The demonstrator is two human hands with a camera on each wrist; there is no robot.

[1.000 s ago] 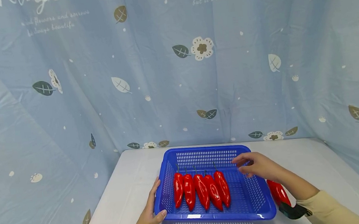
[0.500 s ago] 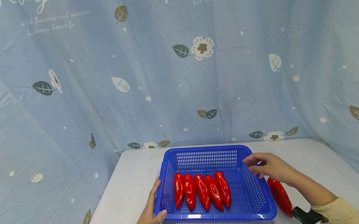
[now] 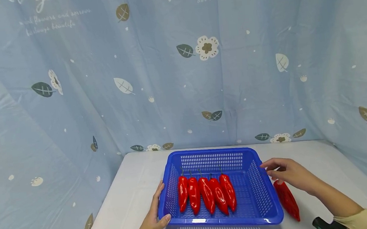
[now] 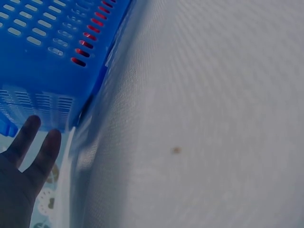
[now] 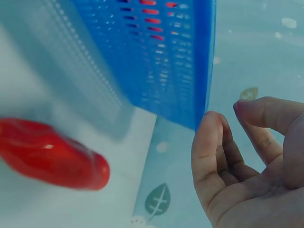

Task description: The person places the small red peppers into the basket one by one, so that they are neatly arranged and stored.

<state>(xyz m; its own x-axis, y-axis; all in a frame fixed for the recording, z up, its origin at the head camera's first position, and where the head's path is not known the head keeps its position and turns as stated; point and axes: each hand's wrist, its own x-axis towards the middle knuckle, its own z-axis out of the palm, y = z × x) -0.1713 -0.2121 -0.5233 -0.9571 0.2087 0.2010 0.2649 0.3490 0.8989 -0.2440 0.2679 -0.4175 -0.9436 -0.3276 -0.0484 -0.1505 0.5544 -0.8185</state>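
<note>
A blue plastic basket (image 3: 198, 221) lies on the white table, with several red chili peppers (image 3: 206, 193) side by side inside it. My left hand (image 3: 153, 220) rests against the basket's left side, thumb at the front left corner. In the left wrist view, fingers (image 4: 45, 152) of that hand are straight beside the slotted wall. Beyond the right rim is my right hand (image 3: 288, 172), its fingers loosely bent and nothing between them. In the right wrist view its fingertips come right at the rim's corner. Another red chili pepper (image 3: 287, 202) lies outside the basket, below this hand.
White cloth covers the table (image 3: 139, 170). A blue curtain (image 3: 166, 75) with leaf and flower prints hangs behind it and along the sides. A dark strap end (image 3: 326, 224) shows at the right wrist, near the loose pepper.
My right hand has moved right, from over the basket's inside to just past its right rim, uncovering more of the loose pepper. The left hand and basket have stayed in place.
</note>
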